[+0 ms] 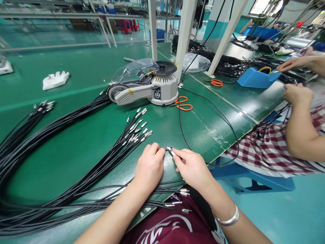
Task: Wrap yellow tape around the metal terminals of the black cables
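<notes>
It's a factory wkshp: green bench [86,73], blk cable bundles [72,114], benchtop m/c [166,87], co-worker [303,134].

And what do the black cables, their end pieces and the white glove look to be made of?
Black cables: likely rubber or plastic sheathing, smooth with a soft sheen. End pieces: apparently metal, silvery with bright glints. White glove: probably fabric, matte and softly creased.

Single head-worn camera, looking forward and down over bench [98,134]; left hand [150,166] and right hand [193,169] close, below centre (co-worker [302,130] cropped by right edge).
</notes>
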Demonstrator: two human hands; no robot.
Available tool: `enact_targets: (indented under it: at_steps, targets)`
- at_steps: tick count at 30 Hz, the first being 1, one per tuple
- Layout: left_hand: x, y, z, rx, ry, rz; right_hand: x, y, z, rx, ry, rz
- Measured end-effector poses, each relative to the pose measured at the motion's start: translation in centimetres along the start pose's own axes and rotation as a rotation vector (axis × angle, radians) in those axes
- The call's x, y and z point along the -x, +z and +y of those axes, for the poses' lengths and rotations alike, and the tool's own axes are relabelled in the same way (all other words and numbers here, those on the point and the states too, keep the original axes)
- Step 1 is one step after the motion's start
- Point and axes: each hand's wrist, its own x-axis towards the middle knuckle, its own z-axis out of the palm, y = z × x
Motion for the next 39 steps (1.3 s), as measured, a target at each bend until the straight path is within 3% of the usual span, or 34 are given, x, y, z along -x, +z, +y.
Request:
enact_targets:
  at_steps: [21,39]
  targets:
    - [0.05,0.13,-0.09,-0.019,0.052,0.062,-0.17,0.26,0.14,0.146,-0.111,0.028]
    - [0.07,0.12,-0.25,-0.042,0.081,0.106,-0.16,0.26,-0.01,0.171,-0.105,0.023]
